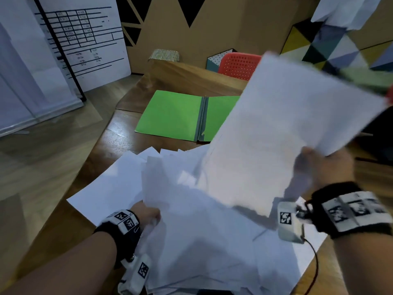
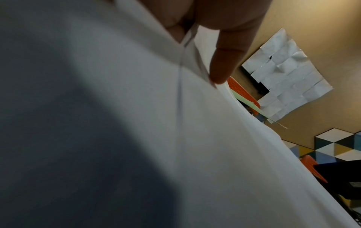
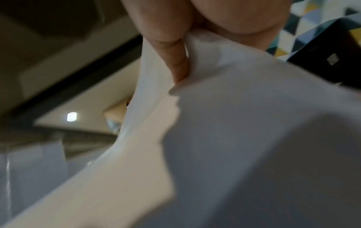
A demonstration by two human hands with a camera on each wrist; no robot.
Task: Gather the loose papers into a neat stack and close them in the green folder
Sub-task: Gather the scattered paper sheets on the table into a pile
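The green folder (image 1: 172,113) lies open on the wooden table beyond a messy heap of white papers (image 1: 191,241). My right hand (image 1: 325,165) pinches a bundle of sheets (image 1: 287,133) lifted above the heap, tilted up to the right and covering the folder's right half. In the right wrist view the fingers (image 3: 173,61) curl round those sheets (image 3: 254,138). My left hand (image 1: 148,213) grips the near-left edge of the heap, its fingers tucked under the top sheets. In the left wrist view a finger (image 2: 224,64) presses on white paper (image 2: 195,138).
A red perforated chair (image 1: 240,64) stands behind the table (image 1: 191,79). A printed board (image 1: 85,43) leans at the far left over wooden floor (image 1: 42,156). Patterned triangle panels (image 1: 340,50) fill the right rear. A dark object (image 1: 378,135) sits at the table's right.
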